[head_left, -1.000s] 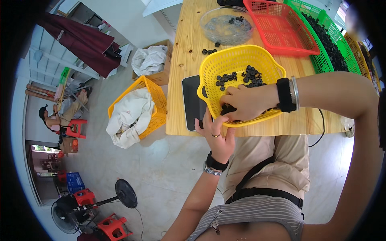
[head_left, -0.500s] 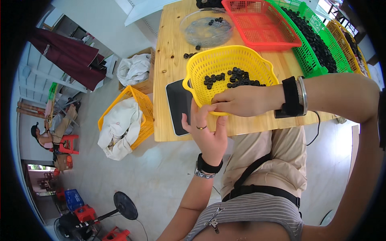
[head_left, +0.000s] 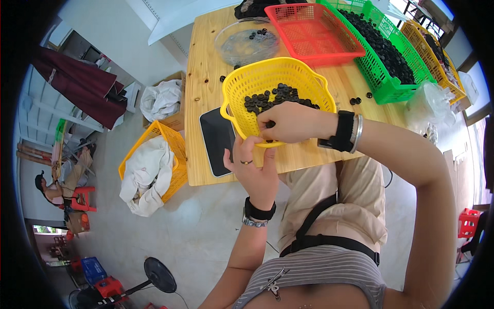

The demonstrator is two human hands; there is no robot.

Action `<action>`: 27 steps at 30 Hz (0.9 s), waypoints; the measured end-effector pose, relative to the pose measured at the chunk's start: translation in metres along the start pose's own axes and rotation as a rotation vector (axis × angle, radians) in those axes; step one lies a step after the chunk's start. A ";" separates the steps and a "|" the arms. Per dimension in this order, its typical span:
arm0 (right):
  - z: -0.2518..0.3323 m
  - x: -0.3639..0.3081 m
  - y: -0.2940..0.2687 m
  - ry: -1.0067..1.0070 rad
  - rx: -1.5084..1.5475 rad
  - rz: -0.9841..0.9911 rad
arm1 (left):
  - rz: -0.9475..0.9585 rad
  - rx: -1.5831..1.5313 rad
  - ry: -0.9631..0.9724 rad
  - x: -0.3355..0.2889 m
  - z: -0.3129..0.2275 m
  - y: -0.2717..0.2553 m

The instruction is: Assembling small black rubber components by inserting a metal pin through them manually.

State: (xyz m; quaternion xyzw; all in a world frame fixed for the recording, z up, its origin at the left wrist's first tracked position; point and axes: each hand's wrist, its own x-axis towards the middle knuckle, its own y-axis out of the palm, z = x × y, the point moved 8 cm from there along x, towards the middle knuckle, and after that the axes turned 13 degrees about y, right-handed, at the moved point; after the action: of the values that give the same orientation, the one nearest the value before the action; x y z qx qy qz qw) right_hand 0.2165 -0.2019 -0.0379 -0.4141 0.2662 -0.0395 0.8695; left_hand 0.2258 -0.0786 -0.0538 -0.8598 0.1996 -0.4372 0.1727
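A yellow plastic basket [head_left: 280, 67] with slotted walls stands near the table's front edge. Small round black pieces [head_left: 280, 94] lie in a cluster on its floor. My right hand [head_left: 301, 122] reaches into the near side of the basket, fingers curled and closed on a small round black piece [head_left: 270, 124]. At the near left corner, my left hand [head_left: 256, 167] has its fingers hooked over the basket rim, with the thumb outside and the little finger sticking out. Partly under the basket's left side lies a flat black panel with a pale edge [head_left: 216, 141].
Behind the basket stand a clear round tub [head_left: 247, 44], a red basket [head_left: 314, 33] and a green basket [head_left: 386, 51] full of black pieces. Loose pieces [head_left: 355, 101] and a clear plastic bag [head_left: 432, 105] lie to the right. A yellow crate [head_left: 177, 175] with white cloth is on the floor.
My view has shifted, so the table sits a little farther left. My right hand has drawn back slightly from the left fingers, and a black piece now shows at its fingertips.
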 end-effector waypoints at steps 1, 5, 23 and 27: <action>0.003 -0.001 -0.002 -0.003 0.011 -0.002 | 0.000 0.003 0.002 -0.001 -0.001 0.000; 0.004 0.001 -0.007 -0.100 0.021 -0.068 | -0.004 0.038 0.010 0.000 -0.004 0.002; 0.025 0.011 -0.039 -0.469 -0.203 -0.771 | -0.059 0.133 -0.102 0.000 0.018 0.001; 0.023 0.006 -0.058 -0.535 -0.079 -0.883 | -0.359 0.047 -0.043 0.002 0.006 -0.008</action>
State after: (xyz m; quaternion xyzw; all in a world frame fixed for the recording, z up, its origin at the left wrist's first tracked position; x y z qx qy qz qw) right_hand 0.2423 -0.2255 0.0141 -0.5149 -0.1641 -0.2855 0.7914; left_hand 0.2335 -0.0720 -0.0522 -0.8865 0.0291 -0.4471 0.1161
